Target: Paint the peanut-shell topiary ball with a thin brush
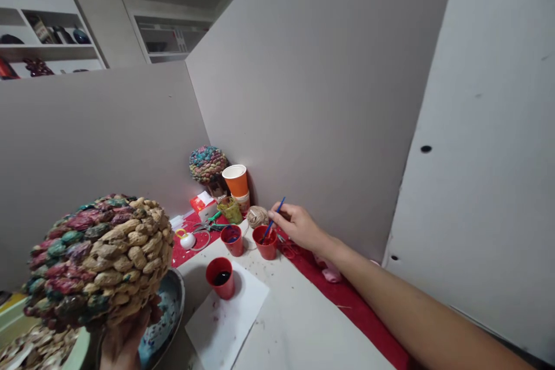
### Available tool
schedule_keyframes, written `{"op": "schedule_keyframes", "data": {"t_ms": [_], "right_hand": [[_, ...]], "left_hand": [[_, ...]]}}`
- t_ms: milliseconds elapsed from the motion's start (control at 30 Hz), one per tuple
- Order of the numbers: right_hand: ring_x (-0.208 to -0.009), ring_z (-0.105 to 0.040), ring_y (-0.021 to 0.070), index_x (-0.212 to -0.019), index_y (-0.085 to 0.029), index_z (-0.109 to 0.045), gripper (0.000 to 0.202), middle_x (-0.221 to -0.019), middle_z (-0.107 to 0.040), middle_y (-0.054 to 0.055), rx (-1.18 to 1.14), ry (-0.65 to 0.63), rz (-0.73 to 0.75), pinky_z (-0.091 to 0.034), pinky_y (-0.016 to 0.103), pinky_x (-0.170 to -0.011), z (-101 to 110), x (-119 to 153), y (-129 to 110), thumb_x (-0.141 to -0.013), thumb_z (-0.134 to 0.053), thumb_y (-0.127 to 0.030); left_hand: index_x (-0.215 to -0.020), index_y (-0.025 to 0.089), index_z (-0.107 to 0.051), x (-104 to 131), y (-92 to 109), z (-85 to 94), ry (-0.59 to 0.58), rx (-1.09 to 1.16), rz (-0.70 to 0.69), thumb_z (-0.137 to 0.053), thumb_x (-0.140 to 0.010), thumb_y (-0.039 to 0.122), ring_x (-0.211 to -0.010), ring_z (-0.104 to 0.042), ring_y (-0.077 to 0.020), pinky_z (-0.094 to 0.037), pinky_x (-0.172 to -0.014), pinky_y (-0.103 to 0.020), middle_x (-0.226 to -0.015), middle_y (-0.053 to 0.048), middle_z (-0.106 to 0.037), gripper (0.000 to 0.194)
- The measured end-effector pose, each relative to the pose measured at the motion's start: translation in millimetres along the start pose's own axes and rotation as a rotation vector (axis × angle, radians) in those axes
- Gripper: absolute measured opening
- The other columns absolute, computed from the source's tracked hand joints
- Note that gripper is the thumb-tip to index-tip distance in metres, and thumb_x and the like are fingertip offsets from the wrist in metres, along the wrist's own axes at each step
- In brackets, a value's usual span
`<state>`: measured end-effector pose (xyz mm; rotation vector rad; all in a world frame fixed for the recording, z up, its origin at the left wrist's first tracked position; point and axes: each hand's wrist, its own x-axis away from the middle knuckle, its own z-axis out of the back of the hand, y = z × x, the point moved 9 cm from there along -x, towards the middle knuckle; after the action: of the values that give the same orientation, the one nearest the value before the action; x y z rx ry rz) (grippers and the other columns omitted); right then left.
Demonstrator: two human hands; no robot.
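My right hand (299,225) pinches a thin blue paintbrush (277,212), its lower end down inside a red cup (265,245) at the table's far right. At the lower left, my left hand (125,338) holds up from below a rounded ball covered in peanut shells (130,243). Shells on its left side are painted pink, green and purple; those on the right are bare tan. Below the ball, partly hidden by it, sits a metal bowl (177,300) with blue stains. Two more red cups hold dark liquid: one (219,286) on white paper, another (234,245) farther back.
A green tub (80,352) of loose shells stands lower left. At the back are a painted shell ball (208,165), an orange paper cup (236,182), a yellow-green stained cup (229,211), a twine ball (257,217) and pliers (210,226). Grey panels (321,81) enclose the table.
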<state>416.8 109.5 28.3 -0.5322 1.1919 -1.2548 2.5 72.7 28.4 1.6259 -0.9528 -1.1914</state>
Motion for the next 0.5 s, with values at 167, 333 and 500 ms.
{"op": "schedule_keyframes", "data": {"t_ms": [167, 333, 500], "right_hand": [[-0.107, -0.068, 0.0234, -0.128, -0.017, -0.062, 0.035, -0.127, -0.066, 0.01, -0.13, 0.131, -0.112, -0.059, 0.044, -0.09, 19, -1, 15, -0.099, -0.064, -0.036], [-0.107, -0.068, 0.0236, -0.129, -0.017, -0.061, 0.036, -0.128, -0.065, 0.01, -0.241, 0.186, -0.241, -0.059, 0.045, -0.09, 27, -1, 29, -0.099, -0.065, -0.036], [-0.107, -0.068, 0.0234, -0.129, -0.017, -0.061, 0.035, -0.128, -0.065, 0.01, -0.401, 0.253, -0.196, -0.06, 0.044, -0.089, 36, 0, 15, -0.099, -0.065, -0.035]], "left_hand": [[-0.09, 0.029, -0.077, -1, 0, 2.7, 0.031, -0.037, -0.047, -0.089, -0.062, 0.059, -0.063, -0.068, -0.0152, -0.061, -0.055, -0.019, -0.078, 0.006, -0.08, 0.043], [-0.089, 0.028, -0.075, -7, -13, 10.4, 0.043, -0.102, -0.036, -0.087, -0.062, 0.062, -0.058, -0.067, -0.0161, -0.06, -0.055, -0.022, -0.074, 0.004, -0.079, 0.046], [-0.088, 0.028, -0.076, -7, -12, 15.2, 0.058, -0.052, -0.033, -0.09, -0.057, 0.061, -0.059, -0.068, -0.0229, -0.054, -0.05, -0.032, -0.073, 0.0, -0.08, 0.047]]}}
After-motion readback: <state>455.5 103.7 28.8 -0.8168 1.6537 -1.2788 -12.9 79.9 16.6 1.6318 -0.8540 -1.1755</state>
